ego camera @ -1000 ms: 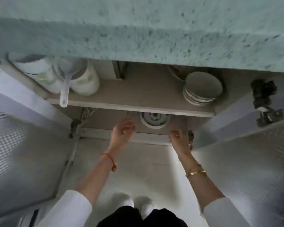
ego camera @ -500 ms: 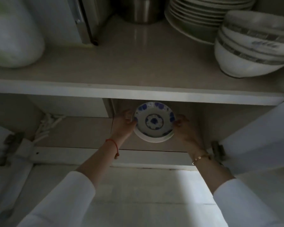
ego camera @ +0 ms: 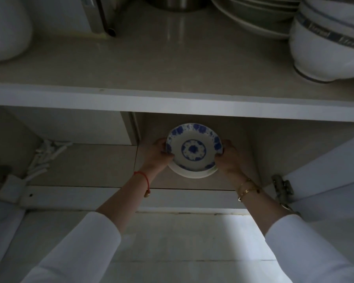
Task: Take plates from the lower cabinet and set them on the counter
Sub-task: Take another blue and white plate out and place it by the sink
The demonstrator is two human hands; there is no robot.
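So the person's crouched at the lower cabinet with both hands on a small stack of plates (ego camera: pixel 193 152) sitting on the bottom shelf, roughly in the middle, under the upper shelf (ego camera: pixel 172 103). The left hand (ego camera: pixel 158 155) wraps the left rim and the right hand (ego camera: pixel 228 158) wraps the right rim, fingers curled closed around the edges with the thumbs on top. Can't tell whether the stack is off the shelf yet or only gripped.

Doing this step well, as a judgement call: keep the grip even on both sides and get fingertips under the bottom plate, not just the top one, so the whole stack comes as a unit. Pull it straight out and low first, since the upper shelf edge hangs right over it and lifting too soon could clip the rim. Keep it level so nothing slides. The open door (ego camera: pixel 325 180) on the right, with its hinge (ego camera: pixel 282 187), is close to that elbow, so watch that on the way out.

The plates themselves: white, round, shallow, with a blue floral band round the rim and a blue medallion in the centre. Looks like a few plates stacked, going by the layered edges at the front, but the count isn't clear. The lighting in there is dim.
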